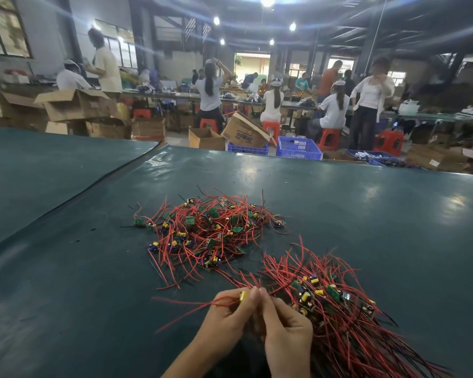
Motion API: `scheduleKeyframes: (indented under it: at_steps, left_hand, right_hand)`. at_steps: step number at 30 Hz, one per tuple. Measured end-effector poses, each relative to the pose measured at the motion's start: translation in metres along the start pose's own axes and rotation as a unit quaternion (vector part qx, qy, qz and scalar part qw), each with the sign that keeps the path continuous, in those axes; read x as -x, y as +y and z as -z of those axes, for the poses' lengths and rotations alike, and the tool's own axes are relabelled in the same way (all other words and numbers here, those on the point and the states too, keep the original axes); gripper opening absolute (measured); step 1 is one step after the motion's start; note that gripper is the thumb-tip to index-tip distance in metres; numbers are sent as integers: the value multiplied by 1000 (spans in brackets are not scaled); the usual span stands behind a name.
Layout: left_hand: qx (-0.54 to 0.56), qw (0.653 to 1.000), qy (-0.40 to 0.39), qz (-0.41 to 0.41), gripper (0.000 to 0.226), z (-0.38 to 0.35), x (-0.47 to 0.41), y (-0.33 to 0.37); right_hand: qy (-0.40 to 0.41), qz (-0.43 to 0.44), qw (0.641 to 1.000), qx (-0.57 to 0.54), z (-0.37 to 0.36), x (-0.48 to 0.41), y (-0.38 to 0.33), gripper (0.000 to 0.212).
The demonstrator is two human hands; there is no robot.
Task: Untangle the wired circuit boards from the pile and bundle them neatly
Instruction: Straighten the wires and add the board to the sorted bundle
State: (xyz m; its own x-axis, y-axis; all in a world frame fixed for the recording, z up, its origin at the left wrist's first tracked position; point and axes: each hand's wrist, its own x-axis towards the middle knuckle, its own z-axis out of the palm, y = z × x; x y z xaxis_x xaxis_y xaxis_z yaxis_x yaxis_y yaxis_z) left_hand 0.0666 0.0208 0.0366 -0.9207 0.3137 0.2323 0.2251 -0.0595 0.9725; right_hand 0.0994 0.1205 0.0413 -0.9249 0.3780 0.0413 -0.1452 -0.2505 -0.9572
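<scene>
A tangled pile [208,233] of small green circuit boards with red and black wires lies on the dark green table mat [66,268], in the middle ahead of me. To its right, near me, lies a second heap [333,301] whose boards sit together and whose wires fan out. My left hand [227,315] and my right hand [284,326] meet at the fingertips and pinch one small board with a yellow capacitor [243,295]. Its red wires trail off to the left across the mat.
The mat's far edge [284,159] runs across the view, with a seam [115,173] to the left. Beyond it stand cardboard boxes [243,132], blue crates [298,148], red stools and several people at other tables.
</scene>
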Motion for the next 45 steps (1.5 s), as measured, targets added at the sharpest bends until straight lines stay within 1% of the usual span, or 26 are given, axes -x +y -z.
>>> scheduleKeyframes:
  at_steps: [2,3,5,8,9,12,14,16,18,20,22,25,27,29,31,35,37,39,42,45]
  left_hand:
    - [28,1000,11,1,41,2,0,-2]
    - [36,999,11,2,41,2,-1,-1]
    - [26,999,22,-10,42,0,-2,1]
    - [-14,999,27,-40,50,0,-6,5]
    - [-18,999,25,-44,53,1,-6,6]
    - [4,998,35,-50,50,10,-5,12]
    - [21,997,45,-57,47,13,-5,12]
    - [38,996,54,-56,48,14,-4,11]
    - [63,995,70,-43,52,14,-3,9]
    - [86,992,85,-33,54,13,-3,8]
    - [94,992,84,-30,51,13,-4,8]
    - [73,996,41,-24,43,10,-5,5]
    - [78,997,6,-8,36,7,-3,4]
    - [58,998,-17,3,33,6,-1,3]
    - [22,999,-35,7,34,5,-1,3]
    - [-14,1000,-17,-6,48,8,-5,9]
    - [-4,1000,-13,-12,47,11,-5,11]
    - [19,1000,-2,-4,48,12,-4,12]
    - [65,998,20,15,53,11,-2,13]
    - [87,995,20,33,49,13,-1,13]
  right_hand:
    - [-9,2,1000,12,-2,1,0,17]
    - [-7,0,1000,7,-2,0,-1,19]
    - [13,-8,1000,-17,-1,-3,-5,23]
    - [57,-15,996,-72,4,-7,-20,8]
    - [72,-15,993,-87,8,-9,-25,8]
    - [109,-13,985,-136,24,-16,-37,17]
    - [124,1,979,-163,31,-20,-42,16]
    - [137,23,975,-173,32,-21,-42,13]
    - [144,41,975,-165,28,-19,-38,19]
    - [131,41,980,-144,21,-15,-32,22]
    - [79,25,992,-92,13,-8,-25,20]
    - [-18,23,1000,-8,0,0,-14,16]
    - [-46,22,998,34,-5,2,-7,22]
    - [-31,12,998,53,-5,1,-3,26]
    - [-11,4,999,47,-3,-2,-4,24]
    - [66,-23,997,-31,13,-14,-16,16]
    - [98,-27,992,-80,25,-21,-25,19]
    - [115,-10,987,-108,31,-24,-30,21]
    - [93,16,991,-91,28,-20,-27,24]
    - [22,-9,1000,-9,18,-12,-16,30]
